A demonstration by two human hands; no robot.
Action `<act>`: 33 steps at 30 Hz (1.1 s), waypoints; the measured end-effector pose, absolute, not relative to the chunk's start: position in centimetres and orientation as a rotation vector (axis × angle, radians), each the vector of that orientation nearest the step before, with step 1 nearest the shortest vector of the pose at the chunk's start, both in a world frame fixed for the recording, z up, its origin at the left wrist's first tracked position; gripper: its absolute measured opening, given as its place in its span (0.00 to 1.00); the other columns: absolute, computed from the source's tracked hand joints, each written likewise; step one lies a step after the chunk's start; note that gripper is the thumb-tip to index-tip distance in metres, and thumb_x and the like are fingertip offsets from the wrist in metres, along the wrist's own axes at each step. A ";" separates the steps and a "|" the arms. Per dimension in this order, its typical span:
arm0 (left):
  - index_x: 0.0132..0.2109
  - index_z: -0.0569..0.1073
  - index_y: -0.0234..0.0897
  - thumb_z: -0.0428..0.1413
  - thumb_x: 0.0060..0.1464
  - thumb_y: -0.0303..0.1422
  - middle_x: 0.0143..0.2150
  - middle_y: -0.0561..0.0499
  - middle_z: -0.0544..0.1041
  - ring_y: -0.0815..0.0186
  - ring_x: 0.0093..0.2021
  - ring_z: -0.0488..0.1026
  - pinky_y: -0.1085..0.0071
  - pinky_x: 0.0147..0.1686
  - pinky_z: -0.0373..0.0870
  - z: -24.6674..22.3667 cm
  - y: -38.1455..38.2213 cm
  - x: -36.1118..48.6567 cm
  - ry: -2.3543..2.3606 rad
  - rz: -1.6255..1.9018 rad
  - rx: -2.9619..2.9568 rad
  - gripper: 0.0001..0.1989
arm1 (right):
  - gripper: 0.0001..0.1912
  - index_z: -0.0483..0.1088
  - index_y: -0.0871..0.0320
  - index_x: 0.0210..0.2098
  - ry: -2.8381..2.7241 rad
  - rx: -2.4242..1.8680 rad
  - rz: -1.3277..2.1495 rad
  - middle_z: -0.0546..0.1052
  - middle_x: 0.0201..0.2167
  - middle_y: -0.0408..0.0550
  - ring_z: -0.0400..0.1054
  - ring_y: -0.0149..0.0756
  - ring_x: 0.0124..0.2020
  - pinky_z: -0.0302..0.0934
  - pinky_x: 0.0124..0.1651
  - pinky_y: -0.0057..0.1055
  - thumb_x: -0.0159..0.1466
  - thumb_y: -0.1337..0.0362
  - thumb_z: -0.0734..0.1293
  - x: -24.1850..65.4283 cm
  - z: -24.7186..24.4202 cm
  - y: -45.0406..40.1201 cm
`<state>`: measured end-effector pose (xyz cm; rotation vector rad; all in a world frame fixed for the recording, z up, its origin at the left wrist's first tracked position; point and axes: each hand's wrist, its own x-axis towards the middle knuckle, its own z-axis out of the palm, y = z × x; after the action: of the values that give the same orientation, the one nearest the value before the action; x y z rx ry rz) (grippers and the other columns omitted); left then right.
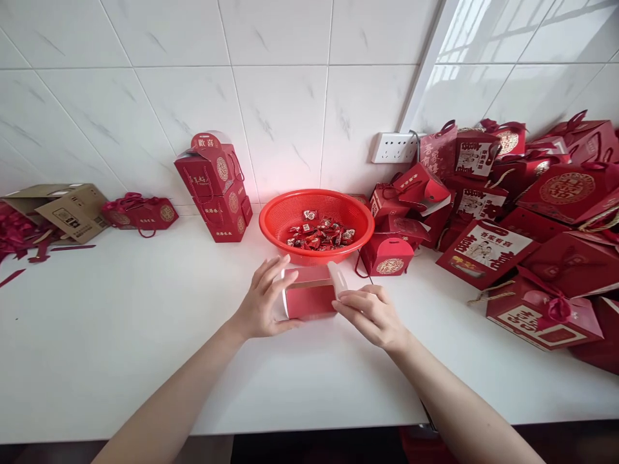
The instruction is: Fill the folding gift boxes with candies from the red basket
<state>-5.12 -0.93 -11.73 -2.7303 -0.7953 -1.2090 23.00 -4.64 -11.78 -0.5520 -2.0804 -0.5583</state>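
Observation:
A small red paper gift box (312, 301) with pale inner flaps lies on the white table in front of me. My left hand (264, 301) curves around its left end, thumb low along the front and fingers over the white flap. At the other end, my right hand (370, 314) pinches the raised pale flap (338, 278) between thumb and fingers. Just behind the box stands a red plastic basket (316, 258) holding several wrapped candies (322, 235).
Stacked red boxes (220, 193) stand left of the basket. Farther left are a small red box (140, 214) and a cardboard carton (72, 209) with dark red ribbons. Many red gift boxes (488, 251) pile up at right, below a power strip (395, 148) on the tiled wall.

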 end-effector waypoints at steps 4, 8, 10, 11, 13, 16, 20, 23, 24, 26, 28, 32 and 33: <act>0.63 0.64 0.39 0.62 0.51 0.48 0.66 0.37 0.66 0.45 0.66 0.61 0.46 0.65 0.58 -11.9 -1.1 -4.9 -0.695 -1.215 -2.633 0.36 | 0.18 0.71 0.56 0.49 -2.039 -0.603 -0.479 0.76 0.41 0.51 0.71 0.37 0.39 0.67 0.42 0.36 0.64 0.80 0.65 22.7 -12.6 -4.1; 0.52 0.72 0.38 0.58 0.55 0.38 0.53 0.41 0.76 0.52 0.55 0.74 0.55 0.52 0.71 -11.2 -1.1 -4.8 -0.688 -1.354 -2.540 0.18 | 0.18 0.71 0.55 0.46 -1.976 -0.659 -0.433 0.76 0.42 0.52 0.70 0.38 0.38 0.67 0.40 0.37 0.62 0.81 0.65 22.8 -13.3 -3.2; 0.47 0.74 0.39 0.56 0.55 0.36 0.47 0.44 0.78 0.55 0.47 0.77 0.59 0.45 0.72 -11.1 -1.1 -4.9 -0.740 -1.407 -2.477 0.13 | 0.19 0.70 0.54 0.46 -1.964 -0.687 -0.410 0.75 0.42 0.51 0.70 0.38 0.38 0.66 0.39 0.37 0.62 0.81 0.65 22.9 -13.5 -2.9; 0.46 0.74 0.39 0.54 0.56 0.36 0.46 0.45 0.78 0.57 0.44 0.77 0.59 0.43 0.72 -11.2 -1.0 -5.0 -0.770 -1.428 -2.461 0.12 | 0.19 0.70 0.53 0.47 -1.960 -0.695 -0.397 0.75 0.42 0.51 0.70 0.38 0.38 0.65 0.39 0.37 0.63 0.81 0.65 23.0 -13.5 -2.8; 0.47 0.75 0.39 0.51 0.57 0.35 0.45 0.44 0.77 0.57 0.43 0.76 0.59 0.43 0.72 -11.4 -1.0 -5.3 -0.831 -1.471 -2.477 0.13 | 0.19 0.69 0.53 0.47 -1.966 -0.702 -0.361 0.75 0.43 0.51 0.70 0.37 0.38 0.64 0.39 0.37 0.63 0.80 0.64 23.1 -13.5 -2.8; 0.50 0.75 0.38 0.48 0.60 0.32 0.48 0.43 0.77 0.56 0.48 0.76 0.57 0.47 0.72 -11.9 -0.8 -5.6 -0.937 -1.539 -2.549 0.16 | 0.17 0.70 0.54 0.43 -1.999 -0.708 -0.253 0.75 0.42 0.50 0.69 0.38 0.37 0.62 0.38 0.38 0.62 0.79 0.62 23.2 -13.4 -3.0; 0.55 0.75 0.40 0.43 0.63 0.28 0.56 0.47 0.77 0.57 0.56 0.74 0.54 0.59 0.66 -12.1 -0.5 -5.8 -1.066 -1.519 -2.666 0.20 | 0.14 0.71 0.54 0.41 -1.983 -0.749 0.066 0.75 0.39 0.50 0.69 0.40 0.38 0.61 0.40 0.39 0.64 0.75 0.59 23.2 -12.9 -3.3; 0.63 0.68 0.41 0.44 0.63 0.29 0.64 0.46 0.69 0.55 0.63 0.68 0.54 0.60 0.66 -12.2 -0.4 -5.6 -1.093 -1.410 -2.835 0.24 | 0.10 0.70 0.55 0.41 -1.821 -0.943 0.347 0.74 0.37 0.49 0.68 0.38 0.38 0.62 0.40 0.36 0.68 0.69 0.59 22.8 -12.6 -3.3; 0.65 0.65 0.41 0.44 0.63 0.30 0.67 0.46 0.66 0.54 0.65 0.65 0.53 0.62 0.64 -12.2 -0.4 -5.5 -1.093 -1.383 -2.890 0.25 | 0.07 0.70 0.55 0.40 -1.757 -1.021 0.441 0.74 0.36 0.48 0.67 0.37 0.36 0.61 0.39 0.35 0.69 0.67 0.59 22.6 -12.6 -3.2; 0.69 0.59 0.41 0.43 0.64 0.32 0.70 0.45 0.60 0.53 0.69 0.58 0.50 0.66 0.58 -12.6 -0.4 -5.2 -1.099 -1.379 -3.007 0.27 | 0.07 0.67 0.55 0.37 -1.650 -1.128 0.634 0.72 0.32 0.45 0.64 0.34 0.31 0.60 0.35 0.32 0.69 0.61 0.61 22.3 -12.8 -2.9; 0.72 0.53 0.41 0.41 0.66 0.35 0.73 0.46 0.53 0.52 0.72 0.52 0.50 0.69 0.52 -13.2 -0.4 -4.8 -1.109 -1.441 -3.148 0.28 | 0.11 0.63 0.55 0.33 -1.591 -1.164 0.821 0.69 0.26 0.41 0.61 0.32 0.27 0.56 0.31 0.30 0.68 0.56 0.63 22.1 -13.2 -2.6; 0.74 0.46 0.46 0.38 0.69 0.42 0.76 0.53 0.43 0.54 0.75 0.40 0.51 0.73 0.41 -14.5 -0.5 -3.9 -1.171 -1.576 -3.348 0.30 | 0.17 0.58 0.55 0.27 -1.546 -1.168 1.066 0.63 0.22 0.38 0.57 0.30 0.25 0.53 0.29 0.28 0.67 0.53 0.63 21.8 -14.1 -2.1; 0.74 0.43 0.48 0.38 0.69 0.43 0.76 0.55 0.40 0.54 0.75 0.37 0.52 0.73 0.39 -14.8 -0.7 -3.6 -1.220 -1.609 -3.354 0.30 | 0.18 0.58 0.55 0.26 -1.544 -1.160 1.113 0.63 0.22 0.38 0.58 0.30 0.25 0.54 0.30 0.28 0.67 0.52 0.62 21.7 -14.3 -2.1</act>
<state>-3.62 -0.66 -14.78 -3.3543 -1.2204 -1.6092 21.75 -2.07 -14.26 -1.1602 -1.5443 1.1132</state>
